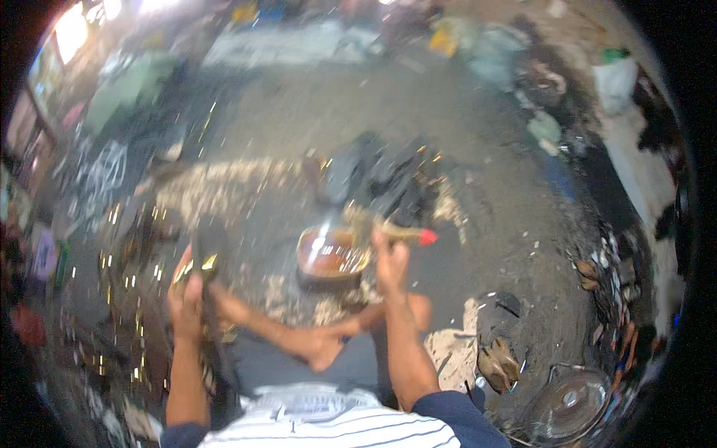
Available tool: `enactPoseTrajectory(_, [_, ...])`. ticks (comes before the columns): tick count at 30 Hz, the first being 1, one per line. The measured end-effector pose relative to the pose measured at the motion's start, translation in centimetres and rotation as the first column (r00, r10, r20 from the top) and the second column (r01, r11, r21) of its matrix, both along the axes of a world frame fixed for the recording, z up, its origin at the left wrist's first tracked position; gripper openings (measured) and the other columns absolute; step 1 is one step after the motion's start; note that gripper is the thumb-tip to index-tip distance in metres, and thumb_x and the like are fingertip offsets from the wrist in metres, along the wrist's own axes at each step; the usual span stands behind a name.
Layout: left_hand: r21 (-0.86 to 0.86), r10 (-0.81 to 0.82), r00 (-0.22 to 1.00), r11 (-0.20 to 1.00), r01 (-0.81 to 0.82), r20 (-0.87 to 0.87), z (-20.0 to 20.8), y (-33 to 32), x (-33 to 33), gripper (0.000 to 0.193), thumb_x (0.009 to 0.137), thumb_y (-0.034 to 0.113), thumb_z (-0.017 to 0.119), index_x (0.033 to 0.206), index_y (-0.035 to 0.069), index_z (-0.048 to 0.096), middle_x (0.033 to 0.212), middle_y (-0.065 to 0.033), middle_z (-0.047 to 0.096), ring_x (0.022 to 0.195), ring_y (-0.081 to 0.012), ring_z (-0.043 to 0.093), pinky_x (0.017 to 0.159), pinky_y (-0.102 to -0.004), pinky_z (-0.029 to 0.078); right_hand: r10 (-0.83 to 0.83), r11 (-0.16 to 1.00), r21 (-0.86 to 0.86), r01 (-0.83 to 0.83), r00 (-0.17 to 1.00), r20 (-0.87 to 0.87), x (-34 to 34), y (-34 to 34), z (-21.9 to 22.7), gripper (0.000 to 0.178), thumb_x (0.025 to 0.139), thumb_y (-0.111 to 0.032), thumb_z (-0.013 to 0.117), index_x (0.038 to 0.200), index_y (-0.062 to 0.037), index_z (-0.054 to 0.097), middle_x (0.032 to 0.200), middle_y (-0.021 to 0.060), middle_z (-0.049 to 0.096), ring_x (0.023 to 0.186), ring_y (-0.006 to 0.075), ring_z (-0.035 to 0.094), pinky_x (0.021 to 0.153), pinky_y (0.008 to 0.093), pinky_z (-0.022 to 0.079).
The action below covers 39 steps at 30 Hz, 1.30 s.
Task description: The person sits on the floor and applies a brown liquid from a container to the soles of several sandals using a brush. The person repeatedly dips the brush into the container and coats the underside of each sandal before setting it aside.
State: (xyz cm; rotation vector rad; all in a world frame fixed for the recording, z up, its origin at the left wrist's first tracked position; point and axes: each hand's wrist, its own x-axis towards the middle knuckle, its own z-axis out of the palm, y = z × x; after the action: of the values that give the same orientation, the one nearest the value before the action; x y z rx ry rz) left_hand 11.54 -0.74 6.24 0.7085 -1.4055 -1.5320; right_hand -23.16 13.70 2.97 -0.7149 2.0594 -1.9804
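Note:
The picture is smeared by motion. My right hand is closed round a tan, stick-like tool with a red end that points right. Its other end reaches left over the rim of a round bowl, which has a reddish-brown inside with bright glints. My left hand is off to the left, its fingers wrapped round a dark object with a shiny gold patch; its kind is too blurred to tell. My bent legs lie between my two forearms.
Dark, crumpled pieces lie just beyond the bowl. Gold, shiny items are scattered at the left. At lower right are a brown shoe-like object and a round metal lid or pan. Pale bags stand farther back.

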Motion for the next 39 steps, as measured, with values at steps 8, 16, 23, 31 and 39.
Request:
enactPoseTrajectory(8, [0.573,0.115,0.773,0.741,0.351,-0.623,1.0,3.5,-8.3,0.062,0.100,0.056,0.049,0.134,0.005,0.059,0.127,-0.0150,0.068,0.113,-0.0283,0.066,0.103,-0.0419,0.051,0.596,0.800,-0.187,-0.570,0.789,0.149,12.4,-4.0,7.3,0.035,0.098,-0.020,0.071,0.125,0.0007,0.063,0.117,0.0081,0.068,0.107,0.0153,0.062,0.094,0.0294,0.049])
enactPoseTrajectory(16, [0.570,0.083,0.837,0.768,0.292,-0.540,0.0,6.1,-7.4,0.071,0.096,0.062,0.054,0.140,0.006,0.052,0.130,-0.0109,0.062,0.119,-0.0243,0.060,0.105,-0.0410,0.048,0.490,0.858,-0.019,-0.514,0.828,-0.274,11.8,-8.3,5.6,0.025,0.094,-0.012,0.072,0.114,0.0011,0.065,0.107,0.0108,0.070,0.095,0.0163,0.066,0.082,0.0323,0.053])
enactPoseTrajectory(23, [0.480,0.012,0.688,0.725,0.494,-0.726,-0.5,3.4,-7.6,0.077,0.099,0.066,0.043,0.136,-0.001,0.055,0.130,-0.0210,0.062,0.121,-0.0326,0.060,0.109,-0.0452,0.045,0.573,0.753,-0.043,-0.657,0.686,-0.448,13.5,-5.0,5.9,0.026,0.087,-0.004,0.077,0.111,-0.0018,0.067,0.109,0.0126,0.070,0.100,0.0242,0.069,0.099,0.0406,0.050])
enactPoseTrajectory(31, [0.506,0.056,0.790,0.794,0.335,-0.611,-0.8,4.2,-8.9,0.068,0.100,0.062,0.044,0.133,0.005,0.058,0.127,-0.0132,0.065,0.117,-0.0266,0.062,0.104,-0.0411,0.049,0.503,0.735,-0.395,-0.551,0.834,-0.227,14.8,-6.4,4.8,0.022,0.095,-0.012,0.072,0.110,0.0022,0.065,0.097,0.0073,0.070,0.094,0.0173,0.067,0.082,0.0311,0.053])
enactPoseTrajectory(39, [0.744,0.229,0.813,0.584,0.326,-0.536,-3.7,9.4,-4.3,0.094,0.090,0.076,0.049,0.150,0.004,0.041,0.142,-0.0274,0.053,0.120,-0.0328,0.062,0.097,-0.0421,0.055,0.528,0.722,0.622,-0.304,0.823,-0.211,0.8,-4.7,-7.9,0.029,0.094,-0.026,0.070,0.111,-0.0031,0.071,0.099,0.0157,0.074,0.096,0.0296,0.071,0.086,0.0403,0.053])
